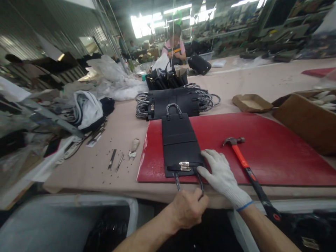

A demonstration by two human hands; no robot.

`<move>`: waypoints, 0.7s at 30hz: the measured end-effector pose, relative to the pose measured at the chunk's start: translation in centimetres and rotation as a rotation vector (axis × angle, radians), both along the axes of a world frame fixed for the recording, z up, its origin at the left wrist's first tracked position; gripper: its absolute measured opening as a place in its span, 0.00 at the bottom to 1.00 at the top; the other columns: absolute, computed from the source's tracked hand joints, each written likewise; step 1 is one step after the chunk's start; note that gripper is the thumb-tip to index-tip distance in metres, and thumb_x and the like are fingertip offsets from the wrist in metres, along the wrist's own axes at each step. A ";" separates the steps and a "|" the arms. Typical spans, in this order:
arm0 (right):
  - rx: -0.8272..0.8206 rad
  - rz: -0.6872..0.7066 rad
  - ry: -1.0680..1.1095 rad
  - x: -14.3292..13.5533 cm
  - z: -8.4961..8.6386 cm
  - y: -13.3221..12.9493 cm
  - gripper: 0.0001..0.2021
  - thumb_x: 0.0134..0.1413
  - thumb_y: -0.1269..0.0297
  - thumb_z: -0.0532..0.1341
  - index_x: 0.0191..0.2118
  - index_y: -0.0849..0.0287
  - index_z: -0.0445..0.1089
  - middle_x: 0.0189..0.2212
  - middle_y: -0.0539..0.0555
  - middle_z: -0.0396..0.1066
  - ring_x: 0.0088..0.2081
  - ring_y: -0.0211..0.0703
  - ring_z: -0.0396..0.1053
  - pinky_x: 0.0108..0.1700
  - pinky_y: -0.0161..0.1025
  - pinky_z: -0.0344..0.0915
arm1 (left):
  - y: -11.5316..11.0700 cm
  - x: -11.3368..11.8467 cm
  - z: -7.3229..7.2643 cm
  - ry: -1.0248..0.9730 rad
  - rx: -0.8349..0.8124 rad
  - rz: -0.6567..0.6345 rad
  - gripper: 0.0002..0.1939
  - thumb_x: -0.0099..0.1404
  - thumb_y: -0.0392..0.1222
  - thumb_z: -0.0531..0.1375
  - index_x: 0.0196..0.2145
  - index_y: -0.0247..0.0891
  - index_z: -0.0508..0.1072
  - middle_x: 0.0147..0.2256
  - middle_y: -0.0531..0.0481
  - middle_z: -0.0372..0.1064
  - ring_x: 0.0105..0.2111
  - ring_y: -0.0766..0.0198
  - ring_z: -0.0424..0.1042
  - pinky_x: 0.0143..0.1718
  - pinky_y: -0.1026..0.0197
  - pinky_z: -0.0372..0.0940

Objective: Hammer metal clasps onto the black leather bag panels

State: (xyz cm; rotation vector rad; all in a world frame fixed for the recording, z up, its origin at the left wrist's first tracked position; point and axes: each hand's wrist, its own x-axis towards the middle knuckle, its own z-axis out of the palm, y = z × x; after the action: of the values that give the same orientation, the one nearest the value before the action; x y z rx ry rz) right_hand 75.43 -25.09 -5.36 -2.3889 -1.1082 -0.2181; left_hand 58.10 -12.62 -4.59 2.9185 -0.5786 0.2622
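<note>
A flat black bag panel (179, 134) with a gold clasp (184, 166) lies on the red mat, its wrapped handle loops sticking out at the far and near ends. My bare left hand (189, 209) is closed around the near bag handle (200, 180), just off the table's front edge. In a white glove, my right hand (220, 174) rests with fingers stretched along the panel's right side, the thumb near the handle's base. To its right lies a claw hammer (240, 155) with a red and black grip, reaching past the table edge.
Beyond the red mat (262, 147) is a stack of black panels (173, 99) with wrapped handles. An awl-like tool (133, 148) and small metal tools (112, 159) lie left. A cardboard box (306, 122) stands right, a grey bin (131, 210) below. A person (174, 45) sits across.
</note>
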 end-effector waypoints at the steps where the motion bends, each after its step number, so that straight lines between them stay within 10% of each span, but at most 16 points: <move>1: -0.026 0.022 0.024 0.0 0.3 0.2 0.29 0.64 0.50 0.59 0.65 0.59 0.67 0.66 0.64 0.65 0.68 0.61 0.59 0.71 0.65 0.49 | -0.3 0.3 -0.1 0.013 0.003 -0.008 0.09 0.60 0.31 0.56 0.39 0.38 0.67 0.33 0.46 0.67 0.24 0.60 0.69 0.19 0.62 0.62; 10: -0.147 0.176 -0.048 -0.7 1.6 2.7 0.27 0.61 0.54 0.62 0.63 0.60 0.70 0.66 0.65 0.65 0.68 0.66 0.58 0.69 0.69 0.48 | -1.1 0.9 -0.9 0.002 -0.034 -0.052 0.04 0.65 0.36 0.59 0.38 0.35 0.69 0.31 0.45 0.66 0.23 0.61 0.66 0.16 0.62 0.58; 21: -0.042 0.287 -0.210 1.5 -1.3 4.2 0.32 0.60 0.44 0.59 0.62 0.59 0.70 0.63 0.66 0.69 0.63 0.71 0.64 0.64 0.70 0.56 | -0.8 2.0 -1.1 -0.069 -0.056 -0.108 0.08 0.68 0.43 0.63 0.37 0.35 0.76 0.26 0.51 0.62 0.24 0.64 0.68 0.18 0.63 0.56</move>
State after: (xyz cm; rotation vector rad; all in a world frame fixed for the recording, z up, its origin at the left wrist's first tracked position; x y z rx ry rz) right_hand 76.91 -20.86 -6.63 -2.2466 -1.5495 -0.3544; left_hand 60.08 -13.44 -5.71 2.8227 -0.7239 0.3599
